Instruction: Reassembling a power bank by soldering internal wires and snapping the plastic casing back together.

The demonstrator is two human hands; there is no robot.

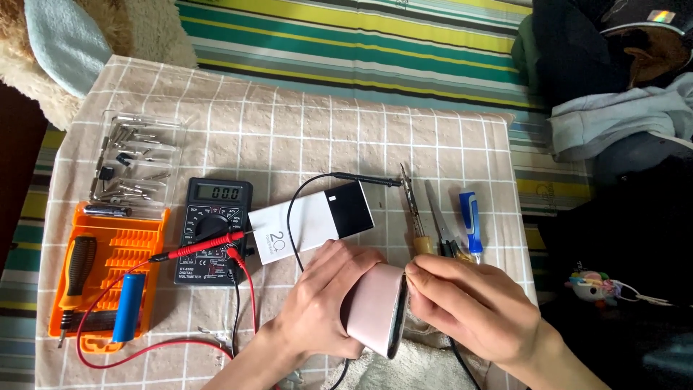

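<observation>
My left hand (317,303) wraps around a pale pink cylindrical device (375,307) with a dark rim, held on its side near the table's front edge. My right hand (469,307) pinches at the cylinder's dark open end with thumb and fingertips. A white and black box-shaped power bank (310,224) lies just beyond my hands. A black multimeter (213,231) sits to its left, with a red probe (195,249) lying across it and a black probe (364,178) resting beyond the power bank.
An orange tool case (148,249) at the left holds a screwdriver handle (76,271) and a blue cylindrical battery (130,307). Its clear lid (137,155) holds several bits. Tweezers (411,202), scissors (440,220) and a blue tool (471,220) lie right of centre. A checked cloth (289,130) covers the table.
</observation>
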